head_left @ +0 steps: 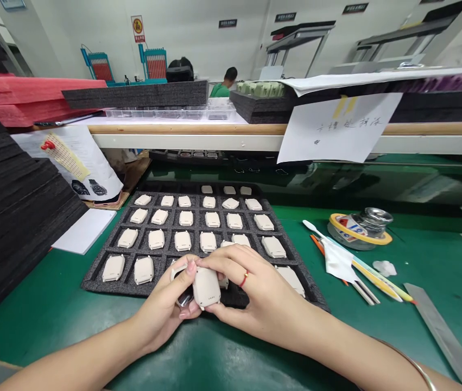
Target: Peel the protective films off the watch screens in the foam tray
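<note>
Left hand [169, 298]: fingers grip pale frame [176, 271]; right hand [259, 288]: fingers hold cream case [207, 287]. Far right, handwritten note [339, 127], characters too blurred to read. Tub [355, 239] label illegible.

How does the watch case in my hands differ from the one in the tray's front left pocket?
Support: the held watch case is gripped by the left hand and right hand, while the front-left watch case lies in the black foam tray.
Pose: the held watch case is tipped up toward the camera; the front-left watch case lies flatter.
Both are cream rounded rectangles with small lugs.
</note>
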A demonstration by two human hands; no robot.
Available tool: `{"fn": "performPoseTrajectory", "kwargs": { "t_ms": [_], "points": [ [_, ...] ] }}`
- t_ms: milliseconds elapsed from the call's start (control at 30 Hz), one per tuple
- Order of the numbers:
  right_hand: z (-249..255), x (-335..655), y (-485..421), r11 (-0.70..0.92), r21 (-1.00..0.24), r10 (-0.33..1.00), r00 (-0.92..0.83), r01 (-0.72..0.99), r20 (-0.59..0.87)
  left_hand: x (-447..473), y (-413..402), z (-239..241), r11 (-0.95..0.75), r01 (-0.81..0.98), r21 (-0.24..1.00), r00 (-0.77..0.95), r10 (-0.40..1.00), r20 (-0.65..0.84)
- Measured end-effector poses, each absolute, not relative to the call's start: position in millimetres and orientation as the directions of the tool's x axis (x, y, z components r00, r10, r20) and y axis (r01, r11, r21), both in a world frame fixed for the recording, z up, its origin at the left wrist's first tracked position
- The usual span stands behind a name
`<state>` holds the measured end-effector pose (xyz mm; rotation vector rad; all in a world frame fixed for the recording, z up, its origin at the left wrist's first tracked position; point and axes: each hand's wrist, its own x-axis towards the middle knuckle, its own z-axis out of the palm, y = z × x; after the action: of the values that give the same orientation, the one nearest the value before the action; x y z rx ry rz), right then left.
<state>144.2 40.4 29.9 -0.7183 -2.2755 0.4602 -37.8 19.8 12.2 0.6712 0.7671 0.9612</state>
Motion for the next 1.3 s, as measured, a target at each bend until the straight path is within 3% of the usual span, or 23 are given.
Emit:
{"fn": "performPoseTrajectory", "kwargs": {
  "t_ms": [267, 500, 600, 733, 933, 1033, 1133, 1300],
  "points": [
    [33.4, 141.4, 40.7, 0.588, -0.78, 0.728, -0.56, 0.215, 0.395, -38.5, 14.6, 11.8, 0.465, -0.452, 0.761, 0.409, 0.867, -0.285],
    [31.6, 143.1, 47.8, 0.395, -0.912, 0.812, -0.507, 0.113, 0.289, -37.1, 18.6, 9.8, 0.47, -0.462, 0.752, 0.47, 0.849, -0.242],
    [30.9, 144.3, 46.3, 0.534, -0.836, 0.739, -0.55, 0.126, 0.39, -38.7, 18.6, 12.2, 0.47, -0.469, 0.748, 0.435, 0.86, -0.268],
    [26.1, 143.2, 42.8, 0.746, -0.62, 0.619, -0.594, 0.242, 0.513, -39.9, 18.0, 11.9, 0.471, -0.439, 0.765, 0.398, 0.865, -0.304],
    [30.9, 154.7, 57.2, 0.765, -0.499, 0.642, -0.528, 0.406, 0.555, -40.5, 21.0, 11.9, 0.444, -0.437, 0.782, 0.384, 0.878, -0.284],
    [35.1, 166.4, 72.1, 0.678, -0.471, 0.733, -0.477, 0.564, 0.485, -40.8, 21.1, 16.1, 0.49, -0.422, 0.763, 0.364, 0.862, -0.352],
    [33.4, 174.0, 84.4, 0.561, -0.435, 0.828, -0.465, 0.704, 0.315, -39.9, 20.0, 18.9, 0.52, -0.399, 0.755, 0.363, 0.846, -0.391],
    [26.4, 176.8, 93.4, 0.483, -0.413, 0.868, -0.485, 0.773, 0.106, -38.9, 18.3, 16.2, 0.533, -0.361, 0.766, 0.401, 0.83, -0.388]
  ]
}}
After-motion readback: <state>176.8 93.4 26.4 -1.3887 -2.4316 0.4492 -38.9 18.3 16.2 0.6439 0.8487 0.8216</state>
